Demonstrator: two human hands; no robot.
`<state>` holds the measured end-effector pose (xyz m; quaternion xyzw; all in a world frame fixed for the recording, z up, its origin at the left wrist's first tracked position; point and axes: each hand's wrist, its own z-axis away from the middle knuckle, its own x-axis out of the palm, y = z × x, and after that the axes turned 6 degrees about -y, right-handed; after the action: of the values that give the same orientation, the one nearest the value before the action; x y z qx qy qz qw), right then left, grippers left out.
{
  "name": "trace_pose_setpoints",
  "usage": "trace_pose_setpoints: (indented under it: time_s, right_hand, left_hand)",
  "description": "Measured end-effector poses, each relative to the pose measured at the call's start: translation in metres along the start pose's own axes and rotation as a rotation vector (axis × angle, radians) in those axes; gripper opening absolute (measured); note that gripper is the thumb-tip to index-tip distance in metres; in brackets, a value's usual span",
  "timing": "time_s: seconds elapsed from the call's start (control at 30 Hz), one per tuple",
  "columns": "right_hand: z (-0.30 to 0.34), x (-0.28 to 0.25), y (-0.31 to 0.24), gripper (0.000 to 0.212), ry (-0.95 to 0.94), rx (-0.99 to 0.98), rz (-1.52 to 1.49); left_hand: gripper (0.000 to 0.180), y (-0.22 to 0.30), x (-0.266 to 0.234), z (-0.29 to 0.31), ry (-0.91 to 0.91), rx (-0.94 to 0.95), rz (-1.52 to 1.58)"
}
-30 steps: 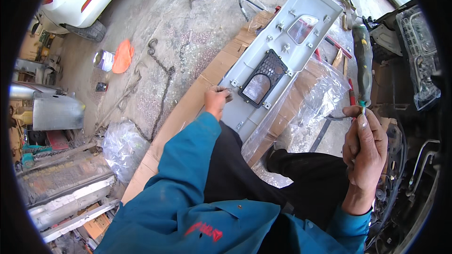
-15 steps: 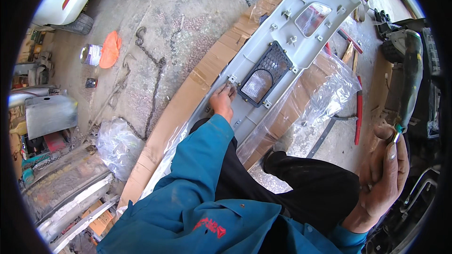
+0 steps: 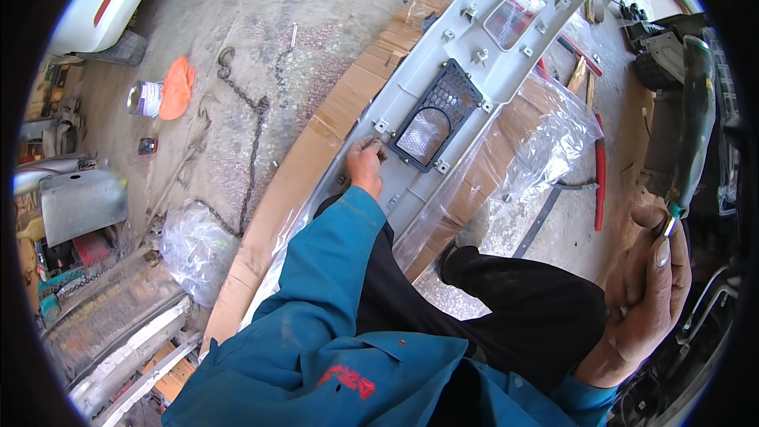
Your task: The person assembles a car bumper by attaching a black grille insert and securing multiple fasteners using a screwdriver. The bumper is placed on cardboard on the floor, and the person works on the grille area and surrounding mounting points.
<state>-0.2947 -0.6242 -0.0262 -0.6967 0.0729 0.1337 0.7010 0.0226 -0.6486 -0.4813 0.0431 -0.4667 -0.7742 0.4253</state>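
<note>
A long light-grey plastic panel [image 3: 417, 183], inner side up, lies slantwise in front of me. Set into it is a lamp with a black mesh frame [image 3: 437, 116]; beyond that is a clear lens [image 3: 515, 20]. My left hand [image 3: 364, 168] rests on the panel near the lamp's lower left corner, fingers curled together; whatever they may hold is hidden. At the right, raised close to view, my right hand [image 3: 644, 289] grips a screwdriver [image 3: 696, 115] by its metal shank, its dark green handle pointing up.
Flattened cardboard [image 3: 312, 154] and clear plastic film [image 3: 545, 130] lie under the panel. A chain [image 3: 257, 142], an orange cloth [image 3: 177, 87] and a can [image 3: 144, 99] are on the floor at left. Red-handled tools [image 3: 598, 182] lie at right. A white vehicle [image 3: 99, 0] stands at far left.
The whole scene has shifted slightly left and up in view. My left hand has drawn back a little from the clip beside the lamp. My right hand keeps its grip on the screwdriver.
</note>
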Motion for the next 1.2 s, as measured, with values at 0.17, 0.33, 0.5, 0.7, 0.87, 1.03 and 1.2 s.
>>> trace_pose_setpoints:
  time_s: [0.17,0.33,0.5,0.7,0.87,1.03,1.2]
  right_hand:
    - [0.006,-0.004,0.002,0.048,0.013,-0.006,0.015]
    - [0.010,-0.007,0.002,0.049,0.027,-0.008,0.026]
    - [0.012,-0.010,0.007,0.051,0.018,-0.043,0.045]
    - [0.010,-0.012,0.006,0.051,-0.009,-0.036,0.027]
    - [0.012,-0.013,0.007,0.052,0.002,-0.035,0.020]
    - [0.011,-0.015,0.010,0.052,-0.023,-0.040,0.007]
    - [0.013,-0.016,0.010,0.052,-0.024,-0.039,0.009]
  left_hand:
    - [0.025,0.009,0.002,0.010,-0.108,-0.077,-0.059]
    - [0.021,0.006,0.001,0.007,0.065,-0.051,-0.025]
    - [0.020,0.002,0.007,0.002,0.137,-0.055,0.075]
    - [0.016,-0.005,0.025,0.005,0.164,0.013,0.076]
    - [0.028,-0.009,0.016,-0.002,0.110,0.036,0.000]
    - [0.026,-0.004,0.018,0.003,0.083,-0.011,0.015]
    - [0.026,0.001,0.021,0.007,0.103,-0.019,0.039]
